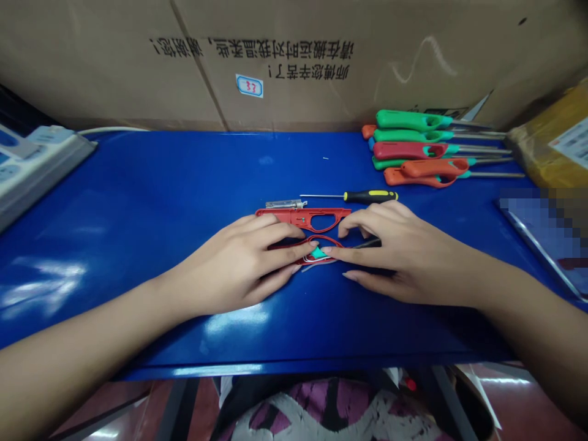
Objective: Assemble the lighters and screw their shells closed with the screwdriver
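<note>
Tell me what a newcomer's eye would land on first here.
Probably the heap of bright green, red and orange lighters at the back right of the blue table. Next, the left grip and right grip near the centre, both at a small green piece in front of a red casing half. Behind, a cardboard box bears upside-down print.

hands (pixel 245 260) bare | forearms (pixel 138 309) bare | garment (pixel 316 407) patterned in purple, pale grey and black

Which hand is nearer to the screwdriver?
Right. The right hand is just on the near side of the screwdriver, by its handle; the left hand is farther off, toward the person and to the left of the handle.
</note>
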`<state>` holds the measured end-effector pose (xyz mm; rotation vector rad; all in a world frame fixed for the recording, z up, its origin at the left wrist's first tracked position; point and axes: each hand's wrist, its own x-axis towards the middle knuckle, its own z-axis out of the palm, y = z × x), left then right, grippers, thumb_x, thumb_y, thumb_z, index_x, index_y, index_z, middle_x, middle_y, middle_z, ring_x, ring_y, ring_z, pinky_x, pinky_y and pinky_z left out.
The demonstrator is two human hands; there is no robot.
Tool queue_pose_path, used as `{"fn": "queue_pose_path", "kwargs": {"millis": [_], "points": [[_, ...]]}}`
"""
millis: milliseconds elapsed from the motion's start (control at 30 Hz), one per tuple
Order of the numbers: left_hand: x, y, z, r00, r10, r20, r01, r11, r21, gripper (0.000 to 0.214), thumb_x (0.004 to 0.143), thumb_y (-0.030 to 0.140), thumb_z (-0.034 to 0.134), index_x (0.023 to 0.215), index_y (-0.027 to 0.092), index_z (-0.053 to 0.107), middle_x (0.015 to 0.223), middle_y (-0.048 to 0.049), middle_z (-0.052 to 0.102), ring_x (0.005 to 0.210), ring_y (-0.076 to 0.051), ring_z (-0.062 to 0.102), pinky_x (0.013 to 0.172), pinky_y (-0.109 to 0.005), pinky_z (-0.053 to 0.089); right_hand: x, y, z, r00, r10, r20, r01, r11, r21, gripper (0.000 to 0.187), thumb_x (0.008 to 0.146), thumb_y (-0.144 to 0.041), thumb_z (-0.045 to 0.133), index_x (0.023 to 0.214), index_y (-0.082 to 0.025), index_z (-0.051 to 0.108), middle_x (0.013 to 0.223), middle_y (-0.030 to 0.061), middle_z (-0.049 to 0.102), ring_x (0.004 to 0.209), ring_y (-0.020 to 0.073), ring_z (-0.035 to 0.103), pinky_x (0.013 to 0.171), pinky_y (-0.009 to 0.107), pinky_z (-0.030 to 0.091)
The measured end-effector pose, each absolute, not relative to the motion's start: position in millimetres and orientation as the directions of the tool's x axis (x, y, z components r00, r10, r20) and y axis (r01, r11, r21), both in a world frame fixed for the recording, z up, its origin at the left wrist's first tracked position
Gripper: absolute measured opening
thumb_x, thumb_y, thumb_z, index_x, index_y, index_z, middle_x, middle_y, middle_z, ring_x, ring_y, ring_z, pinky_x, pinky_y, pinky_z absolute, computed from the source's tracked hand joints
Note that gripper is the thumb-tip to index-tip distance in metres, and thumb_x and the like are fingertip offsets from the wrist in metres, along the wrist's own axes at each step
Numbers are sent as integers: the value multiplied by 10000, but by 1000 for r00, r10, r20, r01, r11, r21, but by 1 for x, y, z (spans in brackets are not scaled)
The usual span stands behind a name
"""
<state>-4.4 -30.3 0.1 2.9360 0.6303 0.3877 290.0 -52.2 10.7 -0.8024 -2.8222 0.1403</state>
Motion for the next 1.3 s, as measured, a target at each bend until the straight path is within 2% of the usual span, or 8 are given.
{"fn": "queue_pose_path", "kwargs": {"millis": [167,367,500,667,800,1033,1133,1300], "points": [[-3,-31,1,886,410,217,390,-911,130,386,1018,281,516,1386,213,606,1349,-122,633,1176,-287,610,954,-438,516,286,-53,11,-846,500,186,462,861,-210,325,988,-305,564,1302,-291,647,1220,101,593,1072,232,538,911,449,382],[-3,-34,2,886,416,205,408,-909,80,388,1025,300,499,1390,219,603,1330,-124,635,1136,-293,624,905,-435,537,282,-55,12,-817,553,163,487,813,-319,294,972,-318,593,1248,-262,678,1200,94,577,1057,212,519,912,404,396],[-2,-33,1,882,422,209,413,-907,86,387,1034,314,485,1392,220,599,1314,-124,630,1118,-283,617,911,-434,533,282,-56,14,-799,556,229,477,818,-321,234,960,-274,608,1170,-239,704,1150,84,604,1049,212,524,920,408,390],[-3,-32,0,874,433,219,403,-899,169,379,1032,298,487,1380,201,599,1251,-128,637,1094,-261,602,916,-414,516,282,-56,13,-787,574,225,497,807,-320,181,955,-275,618,1101,-227,713,1103,78,632,1024,214,541,936,429,397],[-3,-31,2,848,470,244,406,-873,270,388,1005,316,548,1378,217,588,1277,-112,628,1127,-255,587,955,-420,490,281,-54,8,-767,562,310,483,824,-297,155,953,-229,614,1077,-221,708,1046,63,647,991,197,553,917,406,402],[-9,-14,6,587,704,400,582,-710,396,296,1002,308,536,1236,176,660,1178,-97,672,1071,-232,589,955,-403,472,275,-54,1,-777,564,278,487,820,-302,198,966,-275,608,1147,-241,683,1135,76,630,1066,217,538,951,417,400],[-13,-1,-2,514,773,372,661,-633,402,282,985,345,556,1168,193,708,1154,-85,683,1072,-243,600,978,-436,460,272,-55,-3,-788,571,231,485,806,-340,184,977,-283,593,1137,-228,665,1145,79,630,1081,217,557,948,412,413],[-13,10,-12,458,836,304,642,-547,537,269,925,400,632,1055,195,748,1092,-80,695,1051,-242,634,993,-453,467,270,-54,-6,-776,588,230,471,782,-410,116,984,-240,572,1060,-212,655,1119,71,640,1070,196,580,935,383,436]]}}
